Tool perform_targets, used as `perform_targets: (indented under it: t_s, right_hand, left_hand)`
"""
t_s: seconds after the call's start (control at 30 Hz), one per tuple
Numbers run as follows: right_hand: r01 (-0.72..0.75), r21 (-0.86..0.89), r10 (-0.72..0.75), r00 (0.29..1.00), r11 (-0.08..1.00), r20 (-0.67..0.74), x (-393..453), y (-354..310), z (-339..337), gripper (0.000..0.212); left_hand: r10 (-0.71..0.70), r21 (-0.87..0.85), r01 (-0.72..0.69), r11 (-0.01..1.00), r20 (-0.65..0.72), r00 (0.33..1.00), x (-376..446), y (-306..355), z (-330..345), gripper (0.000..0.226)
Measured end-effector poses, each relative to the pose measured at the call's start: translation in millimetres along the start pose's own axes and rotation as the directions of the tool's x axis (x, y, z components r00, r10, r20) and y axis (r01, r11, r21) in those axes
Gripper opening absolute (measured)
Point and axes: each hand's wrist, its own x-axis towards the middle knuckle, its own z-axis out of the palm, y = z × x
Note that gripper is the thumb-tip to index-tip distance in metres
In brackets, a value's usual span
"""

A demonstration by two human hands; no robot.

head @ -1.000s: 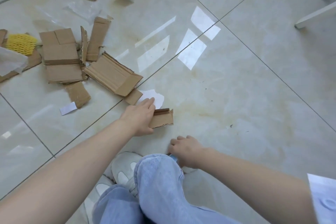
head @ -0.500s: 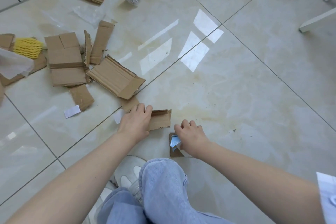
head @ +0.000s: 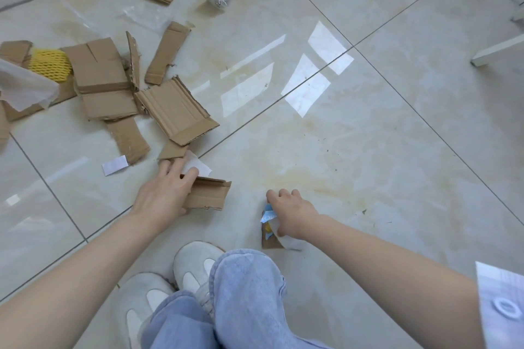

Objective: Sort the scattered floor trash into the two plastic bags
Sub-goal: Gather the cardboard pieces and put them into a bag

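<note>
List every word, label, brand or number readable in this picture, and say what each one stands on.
No text can be read.
Blue and yellow wrapper scrap held in the right hand: printed colours, no legible letters.
White slip on the floor: looks blank.
Cardboard pieces: no print visible.

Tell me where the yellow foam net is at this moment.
In the head view the yellow foam net lies on the floor at the far left, between a flat cardboard piece and a white plastic bag.
</note>
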Motion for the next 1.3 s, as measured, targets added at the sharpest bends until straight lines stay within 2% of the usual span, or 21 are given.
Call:
perform_targets:
  t_s: [0.13,0.3,0.5,0.57,0.63,0.73,0.83,0.93,1.07,1.17,1.3]
  right_hand:
    - [0.006,-0.009,-0.005,1.000,1.000,0.005,1.1,-0.3,-1.5,0.054]
    - [0.003,-0.055,-0.004,1.000,0.998,-0.016,1.2,-3.5,-1.0,0.056]
    - [0.047,-0.102,-0.048,0.999,0.994,-0.013,4.7,-9.8,-8.4,0.045]
    - [0.029,-0.053,-0.030,1.000,0.998,-0.008,7.5,-11.2,-18.0,0.044]
    - [0.009,0.096,-0.005,0.999,0.995,-0.045,10.8,-13.3,-29.4,0.041]
    - [0.038,0.323,0.005,0.991,0.946,-0.132,10.9,-18.5,-53.2,0.035]
    - [0.094,0.471,0.000,0.981,0.877,-0.196,-4.1,-30.2,-85.2,0.033]
    - [0.181,0.569,-0.056,0.971,0.802,-0.230,-25.1,-50.6,-114.9,0.029]
    - [0.337,0.535,-0.183,0.930,0.775,-0.320,-62.0,-96.4,-166.6,0.029]
    - [0.446,0.479,-0.265,0.878,0.756,-0.399,-101.7,-141.8,-205.7,0.031]
    - [0.584,0.374,-0.414,0.795,0.721,-0.443,-155.7,-201.6,-236.6,0.033]
  left_hand:
    - [-0.011,0.031,0.012,0.999,-0.054,0.999,8.8,-17.7,-9.6,0.063]
    - [0.021,-0.061,-0.017,0.998,0.062,0.998,30.4,-23.3,-18.7,0.073]
    - [0.078,-0.098,-0.072,0.993,0.051,0.996,31.9,-8.8,-15.6,0.068]
    - [0.110,-0.161,-0.101,0.982,0.045,0.993,23.3,-5.2,-5.4,0.066]
    - [0.108,-0.262,-0.099,0.960,0.020,0.994,10.4,-4.7,0.2,0.063]
    - [0.020,-0.450,-0.024,0.893,-0.014,1.000,-14.5,-7.1,-6.2,0.062]
    - [-0.160,-0.659,0.095,0.746,-0.039,0.986,-46.3,-17.6,-24.3,0.055]
    - [-0.328,-0.740,0.172,0.650,-0.069,0.942,-81.8,-36.0,-46.8,0.059]
    - [-0.485,-0.816,0.201,0.542,-0.108,0.868,-136.9,-60.5,-83.4,0.070]
    - [-0.546,-0.817,0.184,0.546,-0.181,0.818,-189.2,-83.0,-109.9,0.085]
    - [-0.649,-0.822,0.247,0.513,-0.183,0.739,-271.7,-111.9,-131.4,0.080]
